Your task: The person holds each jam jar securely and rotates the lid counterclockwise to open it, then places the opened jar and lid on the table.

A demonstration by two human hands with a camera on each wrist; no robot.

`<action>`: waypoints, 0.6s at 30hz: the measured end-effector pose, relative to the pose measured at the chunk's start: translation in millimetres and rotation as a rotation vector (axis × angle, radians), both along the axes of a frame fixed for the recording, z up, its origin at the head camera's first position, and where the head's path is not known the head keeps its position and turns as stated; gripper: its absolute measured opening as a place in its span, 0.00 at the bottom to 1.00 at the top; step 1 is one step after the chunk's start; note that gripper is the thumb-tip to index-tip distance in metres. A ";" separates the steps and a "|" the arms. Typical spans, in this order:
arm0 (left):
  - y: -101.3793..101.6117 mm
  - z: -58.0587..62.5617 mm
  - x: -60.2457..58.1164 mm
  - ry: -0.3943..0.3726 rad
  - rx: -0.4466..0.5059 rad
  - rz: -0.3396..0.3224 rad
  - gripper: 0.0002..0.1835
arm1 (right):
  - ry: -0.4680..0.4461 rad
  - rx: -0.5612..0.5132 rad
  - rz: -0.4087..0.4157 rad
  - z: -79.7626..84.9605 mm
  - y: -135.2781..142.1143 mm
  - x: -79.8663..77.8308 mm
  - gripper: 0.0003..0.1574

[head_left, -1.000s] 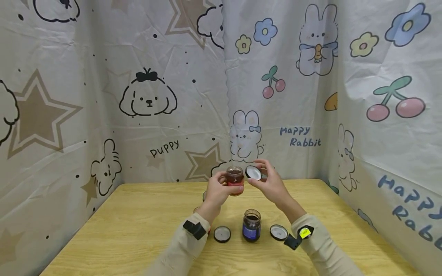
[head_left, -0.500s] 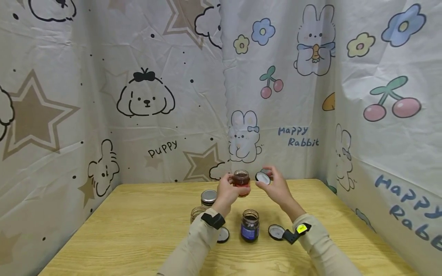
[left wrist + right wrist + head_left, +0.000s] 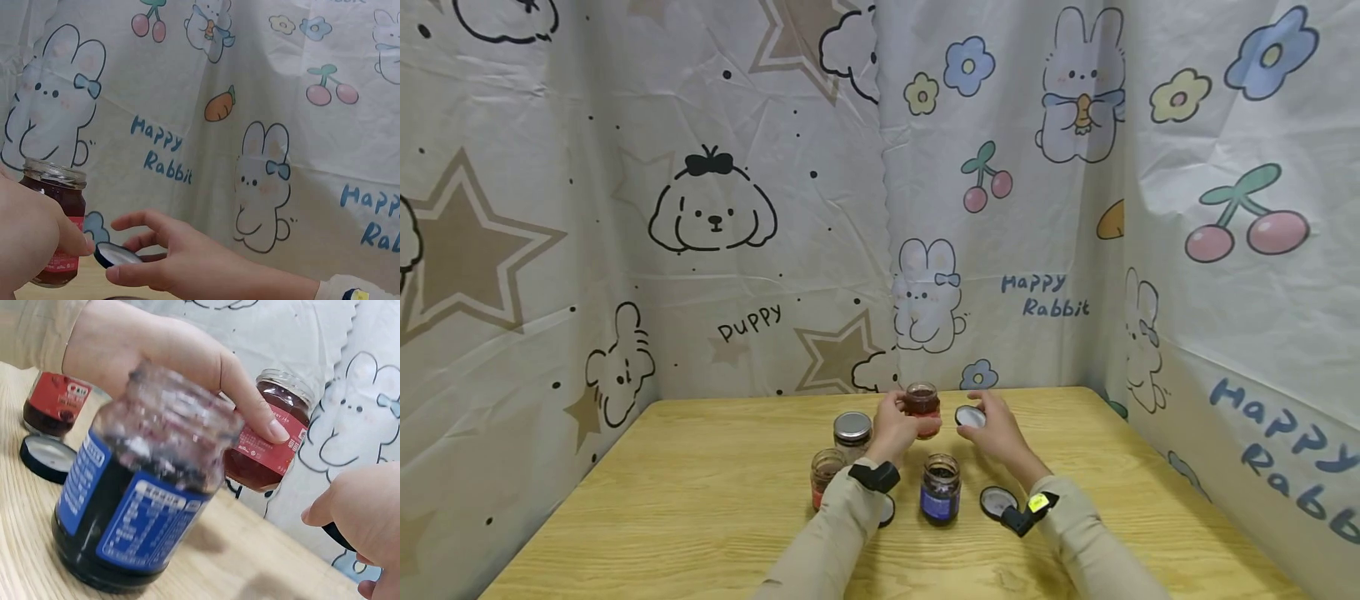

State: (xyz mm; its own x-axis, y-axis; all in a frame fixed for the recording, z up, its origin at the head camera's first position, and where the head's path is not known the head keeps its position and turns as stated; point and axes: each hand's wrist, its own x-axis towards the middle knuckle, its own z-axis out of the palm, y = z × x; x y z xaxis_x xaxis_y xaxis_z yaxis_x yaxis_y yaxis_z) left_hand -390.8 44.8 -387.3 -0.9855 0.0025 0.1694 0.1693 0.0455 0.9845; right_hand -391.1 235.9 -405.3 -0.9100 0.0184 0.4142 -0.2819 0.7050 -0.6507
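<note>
My left hand [image 3: 895,431] grips an open glass jam jar [image 3: 922,408] with a red label, thumb across its front. In the right wrist view this red-labelled jar [image 3: 269,434] shows upright and a little tilted, with dark red jam inside. Just to its right, my right hand [image 3: 997,427] pinches a dark-rimmed lid [image 3: 970,417] by the edge, its white inner side showing. The left wrist view shows the lid [image 3: 117,254] apart from the jar. Nearer to me stands an open jar with a blue label [image 3: 940,492], between my forearms.
A jar with a silver lid [image 3: 852,433] and an open red-labelled jar [image 3: 826,479] stand left, partly behind my left arm. One lid [image 3: 999,502] lies inside up by my right wrist; another lid [image 3: 887,510] is partly covered by my left sleeve. Printed curtains [image 3: 820,275] surround the wooden table [image 3: 715,500].
Both hands have come down toward the far part of the table, with the jar and lid still held. A gap has opened between lid and jar, and the jars at left are more visible.
</note>
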 end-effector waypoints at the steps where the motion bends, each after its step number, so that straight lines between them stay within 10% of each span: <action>1: 0.5 -1.3 -0.1 -0.003 -0.008 -0.002 0.33 | -0.001 0.013 -0.002 -2.1 0.0 -0.5 0.38; 18: 12.3 -29.4 -3.4 0.018 -0.134 0.055 0.31 | -0.115 0.087 -0.039 -24.0 9.4 2.1 0.36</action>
